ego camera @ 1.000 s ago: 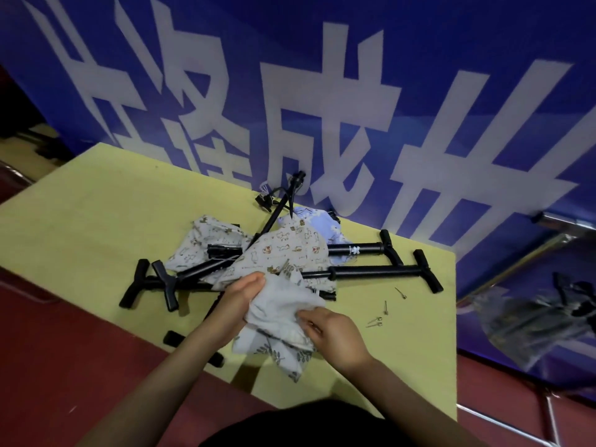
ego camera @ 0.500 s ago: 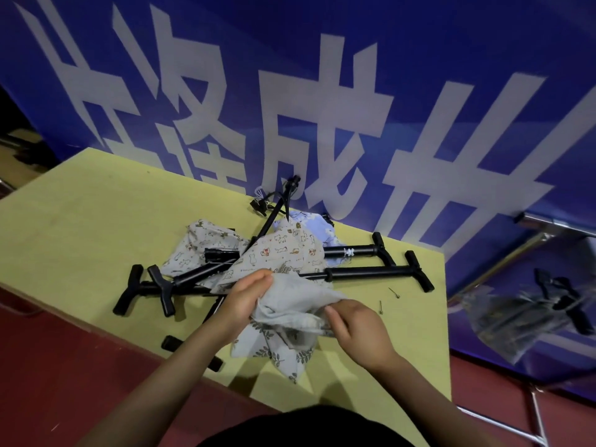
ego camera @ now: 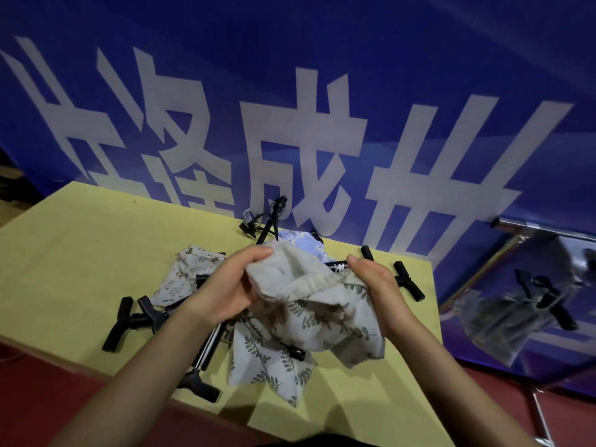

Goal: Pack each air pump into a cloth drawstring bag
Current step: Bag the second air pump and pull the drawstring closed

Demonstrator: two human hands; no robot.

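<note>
I hold a cream leaf-print drawstring bag (ego camera: 306, 314) up over the yellow table (ego camera: 80, 253). My left hand (ego camera: 225, 285) grips its rim on the left and my right hand (ego camera: 377, 285) grips it on the right, so the mouth is stretched between them. The bag's black cord stopper (ego camera: 295, 352) hangs below. Several black air pumps with T-handles lie on the table: one pair of handles (ego camera: 129, 314) to the left, another pair (ego camera: 403, 279) to the right, one pump (ego camera: 206, 359) near the front edge.
A beige animal-print bag (ego camera: 190, 275) and a light blue bag (ego camera: 306, 243) lie among the pumps. A blue banner (ego camera: 290, 108) with white characters rises behind the table. To the right, a clear plastic bag (ego camera: 522, 311) holds more pumps by a metal frame.
Both hands have lifted the leaf-print bag off the pile and pulled apart, spreading its mouth wide. The camera has come closer to the table.
</note>
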